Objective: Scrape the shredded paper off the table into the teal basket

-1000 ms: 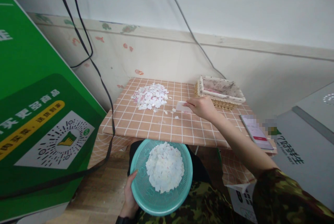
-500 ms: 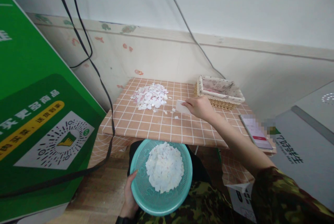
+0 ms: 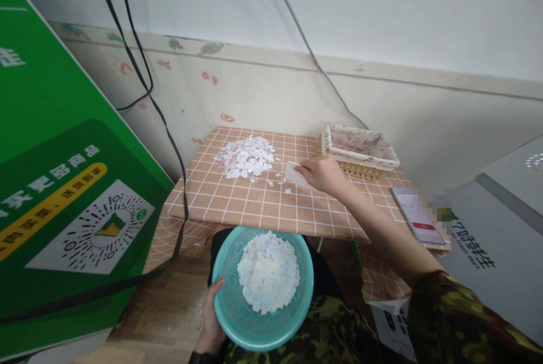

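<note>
My left hand (image 3: 211, 312) grips the left rim of a round teal plastic colander (image 3: 231, 319), which rests over my lap in front of the table. A heap of small white paper scraps (image 3: 268, 273) fills its middle. Above the table, my right hand (image 3: 320, 173) pinches a flat white card (image 3: 296, 176) between thumb and fingers, its edge down near the cloth. Several loose scraps lie just left of the card. Farther left, a pile of torn paper bits (image 3: 246, 157), white with some pink, sits on the checked tablecloth (image 3: 237, 200).
A lined wicker basket (image 3: 360, 152) stands at the table's back right. A phone (image 3: 418, 217) lies at the right edge. On the left, a green sign (image 3: 63, 155) leans in, with a black cable (image 3: 169, 138) hanging before it. A wall backs the table.
The view has shifted very slightly. Both hands, the card and the colander keep nearly the same places; a scrap or two lies a little differently beside the card.
</note>
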Demonstrator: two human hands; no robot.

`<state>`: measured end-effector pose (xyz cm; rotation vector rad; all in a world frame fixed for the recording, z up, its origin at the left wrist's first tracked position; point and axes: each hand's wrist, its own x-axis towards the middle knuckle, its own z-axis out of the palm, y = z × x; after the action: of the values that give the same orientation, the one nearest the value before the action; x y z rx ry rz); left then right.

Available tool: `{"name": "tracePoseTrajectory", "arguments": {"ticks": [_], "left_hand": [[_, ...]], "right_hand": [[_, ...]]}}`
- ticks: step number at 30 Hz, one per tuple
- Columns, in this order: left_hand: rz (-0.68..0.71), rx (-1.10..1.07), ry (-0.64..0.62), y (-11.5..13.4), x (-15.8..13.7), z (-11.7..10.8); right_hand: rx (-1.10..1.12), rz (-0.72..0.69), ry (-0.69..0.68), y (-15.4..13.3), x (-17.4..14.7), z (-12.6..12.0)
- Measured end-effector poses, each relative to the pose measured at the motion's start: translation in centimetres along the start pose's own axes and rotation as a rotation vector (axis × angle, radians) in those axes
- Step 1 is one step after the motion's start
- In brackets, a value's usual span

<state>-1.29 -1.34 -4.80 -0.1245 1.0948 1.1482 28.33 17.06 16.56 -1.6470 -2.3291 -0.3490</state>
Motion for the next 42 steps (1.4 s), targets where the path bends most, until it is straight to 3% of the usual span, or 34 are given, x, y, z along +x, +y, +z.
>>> {"name": "tracePoseTrajectory", "arguments": {"ticks": [14,42], "left_hand": [[-0.015,-0.001,0.008,0.1,-0.3,0.3],[-0.018,-0.001,0.017,0.2,-0.4,0.4]], "right_hand": [[-0.104,0.189,0.003,0.5,0.7,-0.1],[-0.064,0.214,0.003,-0.5,0.7,-0.3]]}}
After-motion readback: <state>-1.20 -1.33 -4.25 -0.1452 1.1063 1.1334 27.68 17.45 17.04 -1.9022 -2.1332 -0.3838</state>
